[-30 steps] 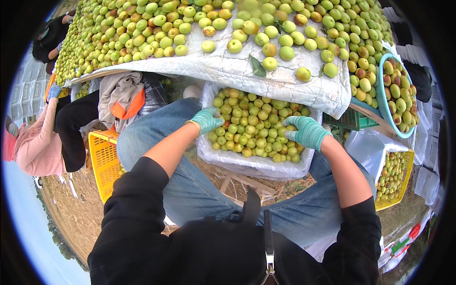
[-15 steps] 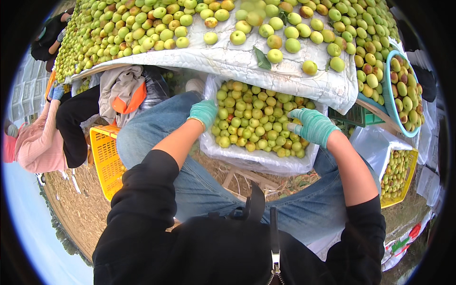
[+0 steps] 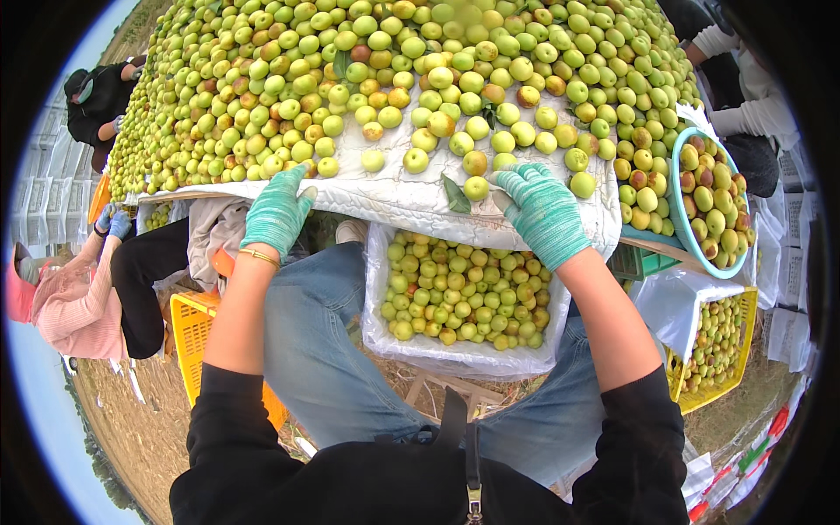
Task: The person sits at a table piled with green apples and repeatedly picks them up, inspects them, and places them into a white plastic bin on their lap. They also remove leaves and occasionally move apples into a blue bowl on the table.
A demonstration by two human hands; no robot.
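Both my hands wear teal knit gloves and reach to the front edge of a table spread with a white quilted cloth point(image 3: 394, 188). My left hand point(image 3: 278, 214) is open at the cloth's edge, fingers stretched toward the heap of green, brown-blotched jujubes point(image 3: 262, 105). Farther right, my right hand point(image 3: 544, 214) lies open over the cloth, its fingertips beside a few loose jujubes point(image 3: 476, 188); the undersides of its fingers are hidden. Below the edge, between my knees, stands a crate lined with white plastic point(image 3: 455, 357), filled with jujubes point(image 3: 464, 293).
A blue basket of jujubes point(image 3: 681, 206) rests at the table's right end. Below it is a lined yellow crate point(image 3: 717, 392) with jujubes. At left stands another yellow crate point(image 3: 192, 337). One person in pink point(image 3: 79, 306) sits at left; others are around the table.
Both hands have gone from the lined crate up to the table edge. The view has tilted up, showing more of the heap.
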